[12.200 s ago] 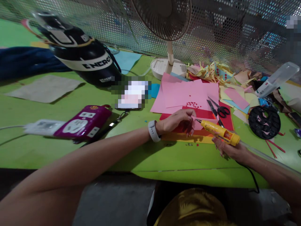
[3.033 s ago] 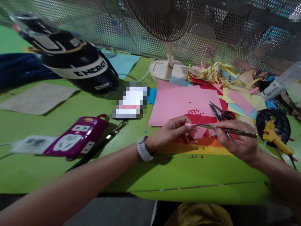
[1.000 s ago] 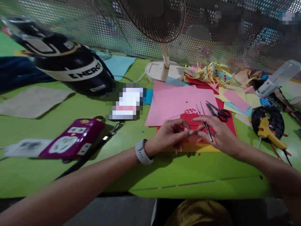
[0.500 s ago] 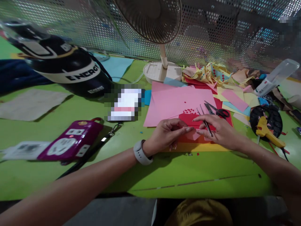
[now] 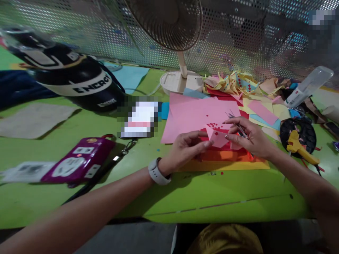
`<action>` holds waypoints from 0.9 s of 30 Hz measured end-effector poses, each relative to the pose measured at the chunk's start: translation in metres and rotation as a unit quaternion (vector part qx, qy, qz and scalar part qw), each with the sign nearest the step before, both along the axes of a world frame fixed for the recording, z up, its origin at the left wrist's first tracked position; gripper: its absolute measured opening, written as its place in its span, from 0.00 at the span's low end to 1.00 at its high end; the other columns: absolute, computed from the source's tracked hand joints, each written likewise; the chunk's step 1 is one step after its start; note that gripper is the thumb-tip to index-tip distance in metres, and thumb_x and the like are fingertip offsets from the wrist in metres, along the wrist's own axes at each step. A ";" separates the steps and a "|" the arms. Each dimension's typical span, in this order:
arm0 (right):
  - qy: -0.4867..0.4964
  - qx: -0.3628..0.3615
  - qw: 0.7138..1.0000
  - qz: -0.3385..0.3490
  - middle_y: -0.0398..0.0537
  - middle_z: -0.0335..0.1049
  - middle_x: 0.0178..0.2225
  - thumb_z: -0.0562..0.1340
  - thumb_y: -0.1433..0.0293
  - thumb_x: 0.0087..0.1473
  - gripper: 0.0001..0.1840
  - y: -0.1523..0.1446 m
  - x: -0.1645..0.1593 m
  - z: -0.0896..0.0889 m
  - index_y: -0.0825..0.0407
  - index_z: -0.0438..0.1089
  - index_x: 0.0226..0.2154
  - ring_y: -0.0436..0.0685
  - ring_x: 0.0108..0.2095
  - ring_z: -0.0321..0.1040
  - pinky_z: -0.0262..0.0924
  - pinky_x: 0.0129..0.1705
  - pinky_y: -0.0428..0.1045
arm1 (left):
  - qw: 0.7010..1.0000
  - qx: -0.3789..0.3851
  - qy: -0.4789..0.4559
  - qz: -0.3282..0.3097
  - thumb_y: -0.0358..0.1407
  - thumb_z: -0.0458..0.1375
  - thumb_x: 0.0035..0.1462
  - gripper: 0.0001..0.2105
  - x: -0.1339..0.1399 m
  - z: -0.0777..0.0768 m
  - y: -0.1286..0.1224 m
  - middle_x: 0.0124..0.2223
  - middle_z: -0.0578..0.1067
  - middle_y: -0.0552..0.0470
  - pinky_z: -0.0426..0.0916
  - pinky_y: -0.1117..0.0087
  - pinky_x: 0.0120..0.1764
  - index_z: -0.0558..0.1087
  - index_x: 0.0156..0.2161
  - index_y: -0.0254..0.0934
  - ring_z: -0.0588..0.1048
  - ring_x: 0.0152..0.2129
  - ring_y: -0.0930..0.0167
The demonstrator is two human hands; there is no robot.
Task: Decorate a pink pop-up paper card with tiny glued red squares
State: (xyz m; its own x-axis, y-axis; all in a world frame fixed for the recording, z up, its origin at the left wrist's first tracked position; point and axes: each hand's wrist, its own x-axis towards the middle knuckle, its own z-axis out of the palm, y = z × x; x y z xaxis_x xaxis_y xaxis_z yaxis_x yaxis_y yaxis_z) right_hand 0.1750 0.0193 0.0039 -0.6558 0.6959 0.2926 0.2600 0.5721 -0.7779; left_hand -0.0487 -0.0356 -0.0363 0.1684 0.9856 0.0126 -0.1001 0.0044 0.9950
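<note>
My left hand is closed, its thumb and fingers pinching the left edge of a small folded pink paper piece. A red paper diamond lies on that piece. Across the fingers of my right hand runs a pair of metal tweezers, and the fingertips are at the pink piece's right edge; whether they grip it I cannot tell. Behind the pink piece, several tiny red paper bits lie on a large pink sheet. Red and orange sheets lie beneath my hands.
A phone, a purple card holder and a large black bottle stand or lie to the left. A fan is behind the sheets. Paper scraps, a yellow glue gun and a clear bottle are on the right.
The pink piece has been raised and turned, so its red diamond shows. My right hand has moved slightly up and right, and the tweezers in it have tilted, now covering most of the scissors.
</note>
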 end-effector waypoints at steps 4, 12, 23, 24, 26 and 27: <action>-0.010 0.064 0.998 0.017 0.45 0.73 0.35 0.60 0.66 0.61 0.13 -0.003 -0.004 -0.002 0.49 0.67 0.48 0.52 0.36 0.72 0.66 0.40 0.49 | 0.998 0.004 0.027 -0.052 0.43 0.69 0.47 0.12 0.003 0.002 -0.001 0.21 0.78 0.53 0.72 0.77 0.23 0.78 0.25 0.36 0.74 0.17 0.75; -0.002 0.185 0.978 -0.100 0.45 0.75 0.38 0.55 0.63 0.66 0.13 0.002 0.018 0.032 0.45 0.71 0.49 0.52 0.35 0.73 0.65 0.38 0.49 | 1.000 -0.012 0.002 0.021 0.43 0.70 0.46 0.12 -0.001 -0.004 0.005 0.26 0.81 0.51 0.70 0.77 0.25 0.79 0.26 0.36 0.75 0.21 0.75; -0.441 0.357 0.823 -0.027 0.52 0.74 0.40 0.53 0.82 0.57 0.28 0.011 0.091 -0.029 0.48 0.69 0.56 0.58 0.37 0.70 0.62 0.39 0.52 | 0.998 -0.056 0.001 -0.008 0.44 0.69 0.49 0.12 0.000 -0.010 0.008 0.27 0.82 0.51 0.72 0.77 0.27 0.79 0.28 0.37 0.78 0.23 0.74; -0.448 0.348 0.823 -0.039 0.52 0.74 0.42 0.52 0.83 0.57 0.29 0.007 0.096 -0.024 0.48 0.67 0.58 0.58 0.38 0.70 0.62 0.41 0.52 | 0.998 -0.056 0.004 -0.011 0.44 0.69 0.49 0.12 0.000 -0.010 0.008 0.28 0.82 0.51 0.73 0.77 0.28 0.80 0.29 0.37 0.78 0.23 0.74; -0.461 0.321 0.821 -0.100 0.53 0.74 0.44 0.51 0.82 0.57 0.30 -0.003 0.110 -0.009 0.50 0.64 0.60 0.59 0.42 0.70 0.63 0.44 0.53 | 0.998 -0.055 0.006 -0.015 0.44 0.68 0.50 0.12 -0.001 -0.010 0.008 0.31 0.83 0.50 0.74 0.76 0.31 0.80 0.31 0.37 0.79 0.26 0.73; -0.476 0.303 0.812 -0.150 0.55 0.74 0.45 0.51 0.78 0.58 0.29 -0.009 0.120 0.000 0.53 0.62 0.61 0.60 0.42 0.71 0.63 0.44 0.53 | 0.998 -0.054 0.004 -0.019 0.44 0.68 0.51 0.12 -0.001 -0.011 0.008 0.32 0.83 0.50 0.75 0.76 0.32 0.80 0.31 0.37 0.80 0.27 0.73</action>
State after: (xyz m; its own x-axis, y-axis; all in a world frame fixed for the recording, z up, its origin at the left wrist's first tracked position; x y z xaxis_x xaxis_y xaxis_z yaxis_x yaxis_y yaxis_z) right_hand 0.2949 0.0099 0.0040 -0.6125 0.7840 0.1007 0.7771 0.5740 0.2581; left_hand -0.0494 -0.0274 -0.0468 0.2054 0.9740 -0.0955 -0.0896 0.1158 0.9892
